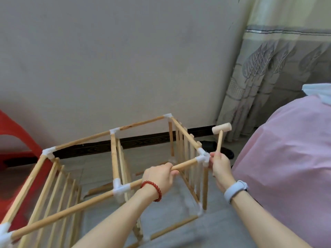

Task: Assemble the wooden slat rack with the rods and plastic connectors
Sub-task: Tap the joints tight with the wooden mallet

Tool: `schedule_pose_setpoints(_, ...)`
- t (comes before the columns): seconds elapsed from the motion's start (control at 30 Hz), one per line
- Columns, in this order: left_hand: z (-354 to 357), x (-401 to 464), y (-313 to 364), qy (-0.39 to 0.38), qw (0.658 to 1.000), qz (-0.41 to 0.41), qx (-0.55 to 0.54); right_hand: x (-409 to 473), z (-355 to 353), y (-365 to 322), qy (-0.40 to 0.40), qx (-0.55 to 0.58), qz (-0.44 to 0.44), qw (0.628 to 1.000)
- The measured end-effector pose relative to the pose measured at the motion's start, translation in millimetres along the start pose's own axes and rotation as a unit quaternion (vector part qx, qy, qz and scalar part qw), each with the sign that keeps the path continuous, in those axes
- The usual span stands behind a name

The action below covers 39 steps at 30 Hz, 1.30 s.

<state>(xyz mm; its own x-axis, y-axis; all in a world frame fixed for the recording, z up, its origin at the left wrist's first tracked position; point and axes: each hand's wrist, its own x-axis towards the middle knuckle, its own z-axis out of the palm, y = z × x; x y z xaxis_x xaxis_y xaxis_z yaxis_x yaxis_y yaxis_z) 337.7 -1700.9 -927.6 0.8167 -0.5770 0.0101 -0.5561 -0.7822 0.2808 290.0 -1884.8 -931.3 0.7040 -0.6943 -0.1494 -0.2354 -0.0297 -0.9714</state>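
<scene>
A wooden slat rack [114,158] stands on the floor, its rods joined by white plastic connectors. My left hand [159,176] grips the near top rod [186,164] between the middle connector [120,187] and the right corner connector [203,158]. My right hand [220,166] holds the handle of a small wooden mallet [221,128], whose head is raised above and to the right of that corner connector. Slat panels hang at the left end, the middle and the right end.
A red plastic stool [16,138] stands at the left against the wall. A pink covered bed [286,158] lies at the right, with a grey curtain [268,77] behind it. A dark object [220,149] lies on the floor beyond the rack. Loose rods lie on the floor inside the frame.
</scene>
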Motion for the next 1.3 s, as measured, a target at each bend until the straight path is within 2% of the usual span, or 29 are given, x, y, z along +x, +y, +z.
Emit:
schedule_pose_setpoints(0.13, -63, 6, -22, 0.147, 0.987, -0.039, -0.048, -4, 37, -98, -0.026, 0.070, -0.120, 0.990)
schedule_pose_setpoints(0.23, -86, -5, -40, 0.237, 0.958, -0.057, -0.149, -21, 67, -154, -0.075, 0.069, -0.180, 0.978)
schedule_pose_setpoints(0.3, -89, -15, -49, 0.272, 0.940, -0.069, -0.197, -32, 86, -171, -0.115, 0.060, -0.210, 0.969)
schedule_pose_setpoints(0.37, -94, -23, -59, 0.276, 0.928, -0.076, -0.239, -44, 105, -180, -0.143, 0.062, -0.232, 0.960)
schedule_pose_setpoints(0.63, -99, -64, -85, 0.272, 0.878, -0.062, -0.388, -88, 150, -191, -0.166, 0.089, -0.291, 0.938)
schedule_pose_setpoints(0.83, -98, -71, -62, 0.174, 0.848, -0.051, -0.499, -99, 150, -191, -0.167, 0.038, -0.322, 0.931)
schedule_pose_setpoints(0.9, -101, -78, -58, 0.127, 0.873, -0.059, -0.468, -101, 146, -181, -0.164, -0.004, -0.354, 0.921)
schedule_pose_setpoints(0.97, -109, -86, -58, 0.096, 0.925, -0.064, -0.363, -107, 140, -167, -0.159, -0.047, -0.389, 0.906)
schedule_pose_setpoints(1.0, -112, -89, -60, 0.118, 0.959, -0.052, -0.253, -110, 136, -160, -0.157, -0.060, -0.407, 0.898)
schedule_pose_setpoints(1.03, -115, -92, -63, 0.189, 0.973, -0.027, -0.127, -113, 132, -152, -0.154, -0.065, -0.425, 0.890)
schedule_pose_setpoints(1.07, -121, -95, -67, 0.294, 0.955, 0.011, -0.027, -117, 129, -143, -0.152, -0.068, -0.435, 0.885)
schedule_pose_setpoints(1.1, -126, -97, -74, 0.383, 0.922, 0.051, 0.036, -120, 125, -135, -0.151, -0.072, -0.439, 0.883)
schedule_pose_setpoints(1.13, -130, -99, -85, 0.445, 0.889, 0.078, 0.074, -122, 122, -126, -0.153, -0.081, -0.438, 0.882)
schedule_pose_setpoints(1.17, -136, -100, -95, 0.468, 0.875, 0.076, 0.099, -124, 120, -116, -0.156, -0.095, -0.435, 0.882)
schedule_pose_setpoints(1.2, -143, -101, -107, 0.427, 0.895, 0.047, 0.121, -124, 116, -107, -0.156, -0.113, -0.429, 0.883)
schedule_pose_setpoints(1.27, -153, -108, -121, 0.295, 0.941, -0.037, 0.162, -127, 106, -93, -0.152, -0.132, -0.402, 0.893)
schedule_pose_setpoints(1.3, -154, -110, -127, 0.242, 0.950, -0.066, 0.186, -127, 101, -92, -0.153, -0.127, -0.378, 0.904)
